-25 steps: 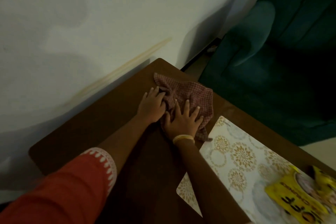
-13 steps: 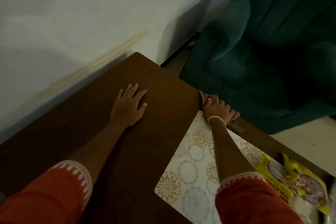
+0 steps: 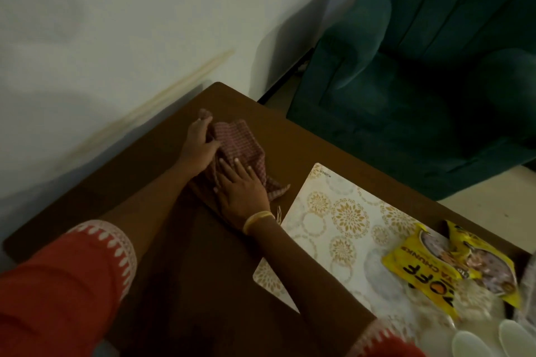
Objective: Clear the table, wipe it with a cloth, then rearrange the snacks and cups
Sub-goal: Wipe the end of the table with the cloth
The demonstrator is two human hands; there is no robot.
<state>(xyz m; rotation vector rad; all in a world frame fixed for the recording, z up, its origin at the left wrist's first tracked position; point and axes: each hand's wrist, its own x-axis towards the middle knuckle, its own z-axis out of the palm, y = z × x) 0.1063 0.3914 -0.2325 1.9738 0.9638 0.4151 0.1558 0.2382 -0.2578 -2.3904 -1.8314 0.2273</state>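
Nearest me, at the mat's near right end, pale cups sit at the frame's edge, and just beyond them yellow snack packets lie across that end of the mat. So the snacks and cups are not off the counter; they seem only pushed aside, and the clearing looks partial at best.

Left of the mat, the dark counter lies bare, and both arms reach across it from red sleeves. Just off the mat's far left corner, the right hand lies flat on the checked cloth, fingers straight and slightly spread, pressing it down. A little farther from the mat, the left hand grips the cloth's left edge, its fingers curled into the folds. The cloth is bunched between the two hands, touching the counter near its far corner.

I judge the wiping is in hand, on the bare half only. The part under the mat looks untouched, and rearranging the snacks and cups is not yet begun.

Beyond the counter stand a green sofa and a pale wall.
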